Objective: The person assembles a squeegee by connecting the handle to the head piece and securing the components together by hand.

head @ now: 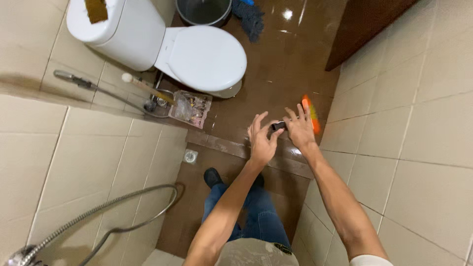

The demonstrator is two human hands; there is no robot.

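From the head camera, both arms stretch out over a wet brown bathroom floor (290, 64). The left hand (261, 140) and right hand (299, 129) meet on a small dark object (278, 126), each pinching one end, the other fingers spread loose. Just right of the right hand, an orange brush (311, 114) lies on the floor by the tiled wall. Far left stands a white toilet (197, 56), lid down, a clear plastic tray (189, 108) beside its base. A metal shower hose (108, 209) curves near left.
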